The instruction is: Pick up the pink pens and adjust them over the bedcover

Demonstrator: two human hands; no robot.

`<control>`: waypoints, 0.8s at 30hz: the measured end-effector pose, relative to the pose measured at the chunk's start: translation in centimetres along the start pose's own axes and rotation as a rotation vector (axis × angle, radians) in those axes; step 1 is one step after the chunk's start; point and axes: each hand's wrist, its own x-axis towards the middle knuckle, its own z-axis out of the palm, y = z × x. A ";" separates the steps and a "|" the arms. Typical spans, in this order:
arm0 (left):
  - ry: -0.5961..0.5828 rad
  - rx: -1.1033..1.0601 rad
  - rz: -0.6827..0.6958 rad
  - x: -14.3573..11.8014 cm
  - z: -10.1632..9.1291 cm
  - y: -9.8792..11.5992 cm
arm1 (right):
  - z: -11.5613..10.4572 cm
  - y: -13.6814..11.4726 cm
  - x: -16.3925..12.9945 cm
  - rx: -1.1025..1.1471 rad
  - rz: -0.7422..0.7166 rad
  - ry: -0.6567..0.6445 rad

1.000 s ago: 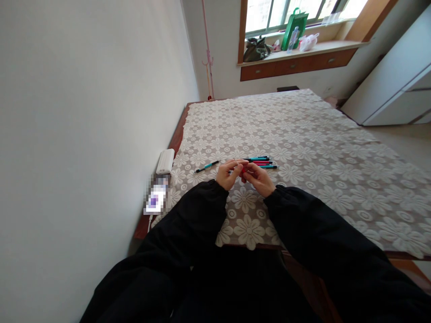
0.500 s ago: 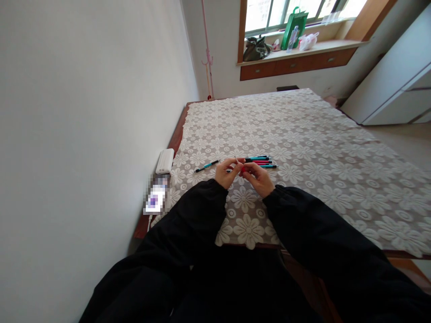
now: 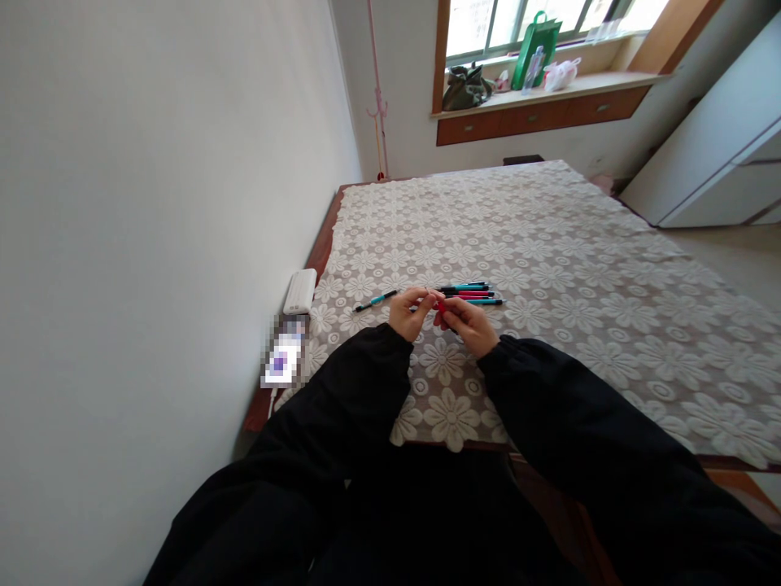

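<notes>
My left hand [image 3: 408,314] and my right hand [image 3: 471,324] meet fingertip to fingertip above the near part of the table. Between the right thumb and fingers sits a red pen [image 3: 440,309], mostly covered by the hand. The left thumb and index finger are pinched together at the pen's upper end; what they hold is too small to make out. Just beyond the right hand lies a loose row of several pens [image 3: 479,301], blue and red with black parts. A single blue and black pen [image 3: 375,301] lies apart, left of my left hand.
A floral lace cloth [image 3: 451,415] covers the table. Along its left edge, by the wall, are a white power bank [image 3: 300,291] and a blurred phone [image 3: 284,354] with a cable. Bags, including a green one [image 3: 537,53], stand on the windowsill.
The thin pale piece that stuck up from the left fingertips no longer shows. The right fingers have shifted slightly, so more red is visible. The pens on the cloth have stayed put.
</notes>
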 end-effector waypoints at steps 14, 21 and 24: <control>0.047 0.003 0.047 0.2 0.2 0.8 | 0.3 0.0 -0.2 -0.019 -0.027 0.051; 0.064 0.030 0.043 0.2 0.3 0.6 | 0.2 0.3 -0.1 -0.056 -0.012 0.116; 0.081 0.061 0.023 0.2 0.3 0.5 | 0.1 0.6 -0.1 -0.055 0.007 0.095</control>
